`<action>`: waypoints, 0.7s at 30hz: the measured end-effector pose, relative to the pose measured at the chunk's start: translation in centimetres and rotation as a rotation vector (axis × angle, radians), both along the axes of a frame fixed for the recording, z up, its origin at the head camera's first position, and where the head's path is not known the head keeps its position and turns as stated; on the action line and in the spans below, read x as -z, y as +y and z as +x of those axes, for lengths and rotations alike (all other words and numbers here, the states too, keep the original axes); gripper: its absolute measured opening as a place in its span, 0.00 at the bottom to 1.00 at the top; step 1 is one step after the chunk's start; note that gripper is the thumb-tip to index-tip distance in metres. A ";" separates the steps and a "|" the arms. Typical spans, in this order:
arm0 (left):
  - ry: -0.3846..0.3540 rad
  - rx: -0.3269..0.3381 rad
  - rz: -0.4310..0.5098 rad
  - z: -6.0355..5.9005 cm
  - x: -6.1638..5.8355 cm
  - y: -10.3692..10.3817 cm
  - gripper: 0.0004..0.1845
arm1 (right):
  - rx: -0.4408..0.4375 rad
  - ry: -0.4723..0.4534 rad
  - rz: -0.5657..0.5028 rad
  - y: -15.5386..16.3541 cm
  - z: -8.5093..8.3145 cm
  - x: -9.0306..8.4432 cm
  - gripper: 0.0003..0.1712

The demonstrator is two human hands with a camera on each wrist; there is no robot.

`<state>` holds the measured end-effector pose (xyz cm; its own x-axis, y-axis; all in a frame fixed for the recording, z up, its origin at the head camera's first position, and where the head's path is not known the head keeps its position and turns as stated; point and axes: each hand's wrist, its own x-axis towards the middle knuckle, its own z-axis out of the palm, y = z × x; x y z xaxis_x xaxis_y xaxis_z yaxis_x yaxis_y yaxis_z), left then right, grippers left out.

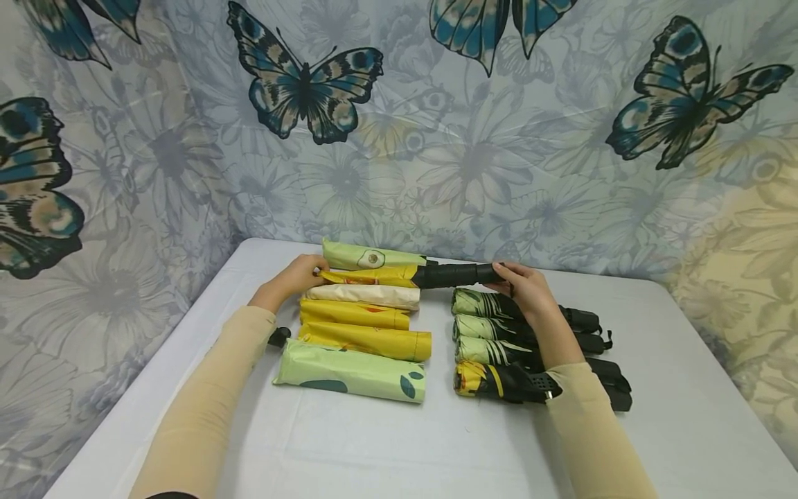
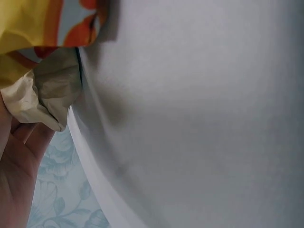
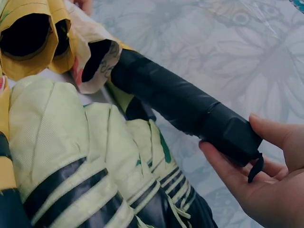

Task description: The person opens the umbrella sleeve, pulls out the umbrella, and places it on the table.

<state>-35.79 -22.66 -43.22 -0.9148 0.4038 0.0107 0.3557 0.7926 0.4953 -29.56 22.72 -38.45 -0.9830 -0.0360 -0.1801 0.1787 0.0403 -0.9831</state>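
A folded black umbrella (image 1: 451, 275) lies partly inside a yellow sleeve (image 1: 374, 276) across the back of the table. My right hand (image 1: 526, 287) grips the umbrella's end between thumb and fingers; a short black strap (image 3: 256, 167) hangs there in the right wrist view. At the sleeve's other end my left hand (image 1: 302, 274) pinches the yellow fabric. In the left wrist view, that hand's fingers partly hide behind a crumpled cream sleeve (image 2: 50, 90). Behind the yellow sleeve is a light green avocado-print sleeve (image 1: 349, 255), with something dark at its right end.
In front lie the cream sleeve, two yellow sleeves (image 1: 355, 315) and a leaf-print green sleeve (image 1: 355, 374). Three green-and-black folded umbrellas (image 1: 474, 303) and a yellow-and-black one (image 1: 470, 379) lie at right, under my right forearm. A black knob (image 1: 280, 337) shows beside my left forearm.
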 end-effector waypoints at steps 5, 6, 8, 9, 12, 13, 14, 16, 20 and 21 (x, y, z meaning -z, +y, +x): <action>0.000 -0.002 0.022 0.0 0.2 -0.1 0.09 | 0.042 -0.005 -0.083 1.6 0.3 -0.1 0.44; 0.000 -0.004 0.023 0.0 0.2 -0.2 0.08 | 0.046 -0.006 -0.088 2.0 0.4 -0.1 0.44; 0.000 -0.009 0.022 0.1 0.2 -0.3 0.07 | 0.046 -0.010 -0.105 2.5 0.5 -0.2 0.44; 0.000 -0.008 0.020 0.1 0.1 -0.4 0.07 | 0.044 -0.012 -0.105 2.7 0.5 -0.3 0.44; 0.003 -0.004 0.008 0.1 0.0 -0.3 0.06 | 0.043 -0.015 -0.128 2.9 0.6 -0.4 0.44; 0.003 -0.003 0.006 0.1 0.0 -0.3 0.06 | 0.050 -0.015 -0.147 2.9 0.7 -0.5 0.44; 0.001 -0.001 0.005 0.1 -0.1 -0.2 0.06 | 0.059 -0.013 -0.161 3.0 0.7 -0.6 0.44; -0.009 -0.002 0.009 0.1 -0.1 -0.1 0.06 | 0.081 -0.004 -0.190 3.0 0.7 -0.8 0.44; -0.024 -0.005 0.014 0.0 0.0 0.1 0.05 | 0.102 0.022 -0.210 3.2 0.8 -1.1 0.44; -0.023 -0.006 0.014 0.0 0.0 0.1 0.05 | 0.103 0.029 -0.217 3.2 0.8 -1.2 0.43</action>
